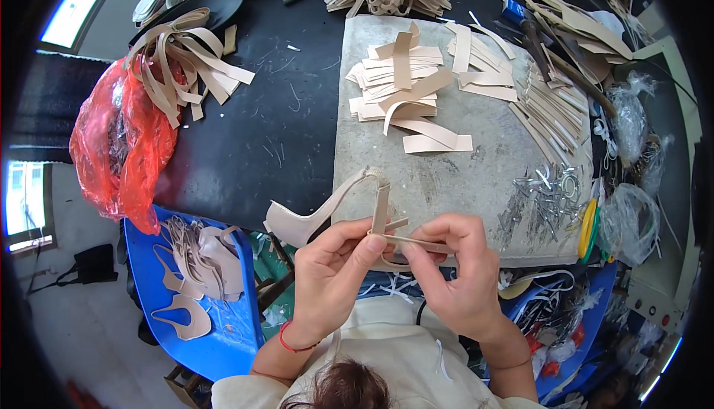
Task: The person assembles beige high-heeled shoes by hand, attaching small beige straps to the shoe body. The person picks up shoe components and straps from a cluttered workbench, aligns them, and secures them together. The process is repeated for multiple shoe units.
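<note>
In front of my body I hold a beige shoe upper (296,221) over the near edge of the grey work board (476,178). Its wide curved part hangs to the left, and a narrow strap loops up and comes down to my fingers. My left hand (327,279) is closed, pinching the strap between thumb and fingers. A thin beige strip (416,243) crosses there, its right end gripped by the thumb and fingers of my right hand (462,279). How strip and strap are joined is partly hidden by the fingertips.
Beige strips (405,74) lie piled on the board, with metal buckles (547,197) at its right. More straps (175,56) rest beside a red plastic bag (119,141). A blue chair (201,346) at left carries cut uppers (204,260). Tape rolls (587,230) stand by the board's right edge.
</note>
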Action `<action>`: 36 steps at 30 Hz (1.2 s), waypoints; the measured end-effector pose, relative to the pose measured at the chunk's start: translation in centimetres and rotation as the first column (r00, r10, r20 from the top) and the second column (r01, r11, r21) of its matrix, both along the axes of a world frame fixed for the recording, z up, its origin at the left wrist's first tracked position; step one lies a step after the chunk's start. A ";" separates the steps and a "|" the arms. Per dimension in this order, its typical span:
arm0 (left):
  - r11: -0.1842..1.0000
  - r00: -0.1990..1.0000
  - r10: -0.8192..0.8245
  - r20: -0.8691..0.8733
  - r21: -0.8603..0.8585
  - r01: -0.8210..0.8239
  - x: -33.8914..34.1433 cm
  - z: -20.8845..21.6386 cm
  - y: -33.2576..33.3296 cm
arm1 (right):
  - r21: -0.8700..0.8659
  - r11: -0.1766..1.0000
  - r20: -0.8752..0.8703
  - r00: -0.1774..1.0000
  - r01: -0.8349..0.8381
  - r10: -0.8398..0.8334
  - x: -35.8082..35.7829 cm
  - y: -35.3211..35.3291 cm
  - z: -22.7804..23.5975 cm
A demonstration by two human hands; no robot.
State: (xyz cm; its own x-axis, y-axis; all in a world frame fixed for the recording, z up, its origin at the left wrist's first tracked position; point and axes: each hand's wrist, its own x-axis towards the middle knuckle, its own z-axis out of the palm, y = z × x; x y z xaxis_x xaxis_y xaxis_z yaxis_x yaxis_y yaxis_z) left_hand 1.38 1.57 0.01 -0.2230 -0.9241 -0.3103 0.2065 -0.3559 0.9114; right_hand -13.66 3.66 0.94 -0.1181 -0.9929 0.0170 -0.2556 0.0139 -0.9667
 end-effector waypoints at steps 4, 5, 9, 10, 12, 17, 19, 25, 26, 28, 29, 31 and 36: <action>1.000 0.999 -0.001 0.051 -0.020 0.002 -0.4 -0.3 0.2 | -0.090 0.993 -0.114 0.992 -0.072 0.062 -0.9 -0.2 0.0; 1.000 0.998 -0.002 0.068 -0.028 0.004 -0.5 -0.3 0.3 | -0.115 0.989 -0.148 0.986 -0.095 0.077 -1.0 -0.3 0.1; 1.000 0.993 0.003 0.116 -0.007 -0.002 -0.7 -0.1 0.4 | -0.095 0.991 -0.163 0.983 -0.098 0.082 -1.1 -0.5 0.5; 1.000 0.992 0.002 0.127 -0.004 -0.002 -0.8 0.0 0.4 | -0.093 0.991 -0.168 0.982 -0.098 0.081 -1.1 -0.4 0.4; 1.000 0.989 -0.008 0.147 0.003 0.008 -0.9 0.0 0.4 | -0.091 0.991 -0.178 0.981 -0.096 0.078 -1.1 -0.4 0.3; 0.998 0.971 -0.063 0.231 -0.005 0.066 -1.0 -0.5 0.8 | -0.073 0.993 -0.179 0.980 -0.097 0.083 -1.1 -0.4 0.3; 0.995 0.958 -0.082 0.274 -0.029 0.094 -1.1 -0.4 0.8 | -0.063 0.993 -0.179 0.980 -0.101 0.088 -1.1 -0.4 0.4; 0.990 0.975 -0.122 0.188 -0.048 0.133 -0.9 -0.6 1.0 | -0.008 0.996 -0.155 0.984 -0.093 0.090 -0.9 -0.6 0.6; 0.990 0.980 -0.128 0.152 -0.034 0.134 -0.6 -0.8 1.0 | 0.005 0.996 -0.150 0.984 -0.094 0.093 -0.9 -0.7 0.7; 0.990 0.987 -0.140 0.082 -0.017 0.142 -0.5 -1.0 0.8 | 0.016 0.983 -0.164 0.969 -0.185 0.185 -1.7 -1.1 0.8; 0.990 0.989 -0.142 0.050 -0.016 0.143 -0.4 -0.9 0.6 | 0.022 0.973 -0.170 0.958 -0.230 0.230 -1.9 -1.2 0.8; 0.981 0.982 -0.170 0.083 -0.084 0.177 -0.2 -1.1 0.2 | 0.073 0.976 -0.125 0.969 -0.204 0.212 -1.9 -1.1 1.0; 0.920 0.883 -0.143 0.448 -0.268 0.285 -0.6 -0.7 -0.4 | 0.011 0.992 -0.160 0.979 -0.123 0.123 -1.1 -0.4 -0.4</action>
State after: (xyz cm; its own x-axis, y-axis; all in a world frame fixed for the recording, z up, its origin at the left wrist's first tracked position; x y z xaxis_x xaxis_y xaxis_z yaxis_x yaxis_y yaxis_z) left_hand 0.74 1.21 -0.67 -0.3443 -0.9316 -0.1166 -0.2596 -0.0249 0.9654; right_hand -14.73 3.27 0.57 0.0087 -0.9997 0.0245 -0.4068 -0.0259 -0.9131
